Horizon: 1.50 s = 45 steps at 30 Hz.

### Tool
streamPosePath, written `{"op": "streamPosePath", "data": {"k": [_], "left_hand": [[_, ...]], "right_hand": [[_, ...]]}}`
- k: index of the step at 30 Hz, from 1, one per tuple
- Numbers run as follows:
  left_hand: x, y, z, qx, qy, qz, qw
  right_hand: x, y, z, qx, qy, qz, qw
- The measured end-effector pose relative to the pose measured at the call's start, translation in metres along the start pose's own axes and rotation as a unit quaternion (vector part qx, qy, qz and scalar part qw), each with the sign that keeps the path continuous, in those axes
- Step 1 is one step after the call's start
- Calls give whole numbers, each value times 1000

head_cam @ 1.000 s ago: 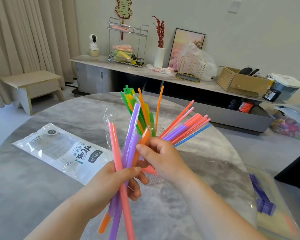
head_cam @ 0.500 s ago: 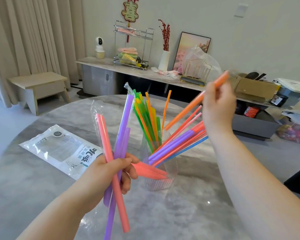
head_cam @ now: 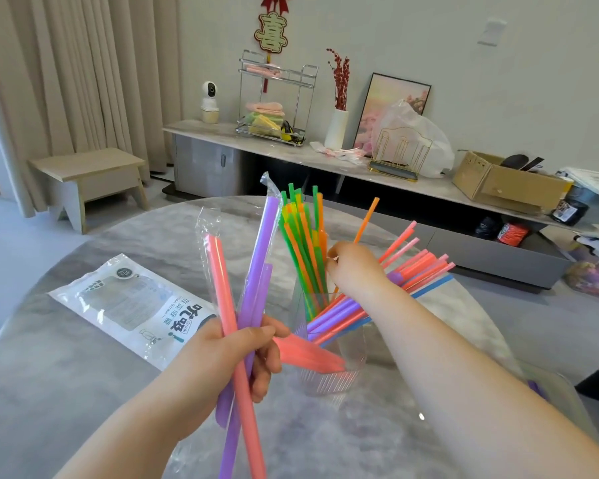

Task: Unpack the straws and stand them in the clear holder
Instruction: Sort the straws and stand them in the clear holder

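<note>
Lower left: flat white bag (head_cam: 132,305) on the gray desk (head_cam: 83,392). Lower middle: left hand (head_cam: 229,354) wrapped tight round fat pink and purple straws (head_cam: 218,271) in clear wrap. Just right: clear holder (head_cam: 329,375) on the desk, full of leaning straws (head_cam: 301,243). Above it: right hand (head_cam: 353,267), fingers curled, pinching a thin orange straw (head_cam: 369,219).

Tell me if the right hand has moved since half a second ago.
Yes. The right hand has dropped down and leftward toward the clear holder, from high on its right to just above its mouth, still pinching the orange straw.
</note>
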<state>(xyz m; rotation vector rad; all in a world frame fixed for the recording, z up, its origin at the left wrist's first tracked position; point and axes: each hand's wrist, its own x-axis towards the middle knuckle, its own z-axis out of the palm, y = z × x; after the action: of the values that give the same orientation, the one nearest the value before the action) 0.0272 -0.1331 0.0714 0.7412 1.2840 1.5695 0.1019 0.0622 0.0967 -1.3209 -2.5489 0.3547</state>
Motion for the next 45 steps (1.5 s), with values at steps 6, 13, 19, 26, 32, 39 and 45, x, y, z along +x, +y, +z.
{"op": "streamPosePath", "data": {"k": [6,13,19,26,32,39,45], "left_hand": [[-9,3,9,-7,-78,3,997],[-10,-13,20,44,-78,-29,996],[-15,-19,29,73,-92,-39,992],[-9,-19,21,86,-99,-9,991],[-4,-11,11,32,-52,-35,998],[-5,-9,9,96,-34,-44,994],[-4,-8,9,89,-22,-55,994]], "right_hand": [[-38,3,-13,119,73,-20,990],[-101,-20,-19,484,-142,-93,859],[-117,-25,3,525,-121,-40,841],[-97,0,-26,465,51,-19,884],[-67,38,-65,518,317,39,793],[-52,29,-31,312,352,-42,882],[-40,23,13,228,179,-8,957]]}}
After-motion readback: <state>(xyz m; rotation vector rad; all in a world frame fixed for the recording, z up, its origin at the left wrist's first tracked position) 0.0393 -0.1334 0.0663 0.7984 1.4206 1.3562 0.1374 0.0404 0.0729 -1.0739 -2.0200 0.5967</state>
